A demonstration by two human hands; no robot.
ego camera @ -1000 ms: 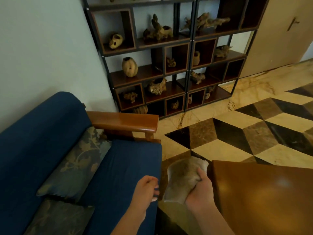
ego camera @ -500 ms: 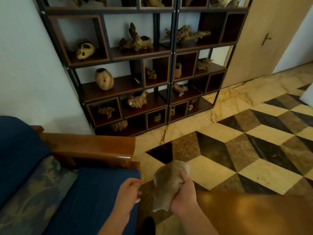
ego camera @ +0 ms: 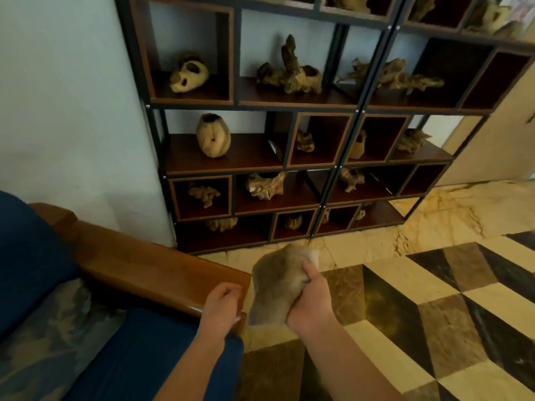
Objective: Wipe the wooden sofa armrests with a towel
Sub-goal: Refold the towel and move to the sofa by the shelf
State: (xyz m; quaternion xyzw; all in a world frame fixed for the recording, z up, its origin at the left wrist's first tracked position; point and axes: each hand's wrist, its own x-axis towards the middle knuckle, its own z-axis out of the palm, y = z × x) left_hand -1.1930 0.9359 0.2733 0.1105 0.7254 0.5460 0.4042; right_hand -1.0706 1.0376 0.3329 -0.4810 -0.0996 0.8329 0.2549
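A glossy brown wooden armrest (ego camera: 150,270) runs from the wall toward me along the end of a blue sofa (ego camera: 139,351). My right hand (ego camera: 311,305) grips a bunched grey-brown towel (ego camera: 276,285), held in the air just right of the armrest's front end, not touching it. My left hand (ego camera: 221,309) is curled into a loose fist with nothing in it, over the armrest's front corner and the seat cushion edge.
A dark shelving unit (ego camera: 289,169) with several driftwood pieces and pots stands against the wall right behind the armrest. A patterned cushion (ego camera: 52,337) lies on the sofa seat. Chequered marble floor (ego camera: 434,299) spreads to the right.
The view has moved closer to the armrest and shelves. Both hands have come forward to the armrest's front end, towel still in the right hand. The wooden table at lower right has left the view.
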